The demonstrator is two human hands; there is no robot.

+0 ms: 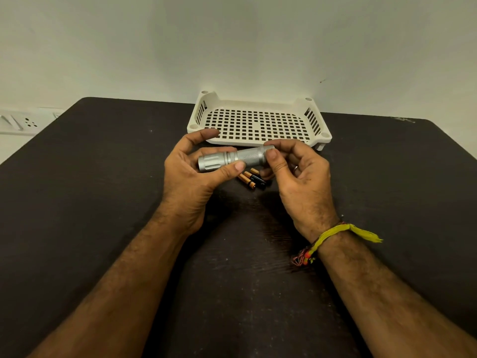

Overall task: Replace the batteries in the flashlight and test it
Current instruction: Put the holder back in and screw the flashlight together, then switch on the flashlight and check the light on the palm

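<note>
A silver metal flashlight (233,158) is held level above the dark table, its wide head to the left. My left hand (192,174) grips the head end, thumb across the front. My right hand (299,174) pinches the tail end between thumb and fingers. Three small black and copper batteries (251,179) lie side by side on the table just below the flashlight, partly hidden by my right fingers.
A white perforated plastic tray (260,143) stands at the back of the dark table (103,177), right behind my hands. A white wall rises beyond it. A wall socket (23,122) shows at the far left.
</note>
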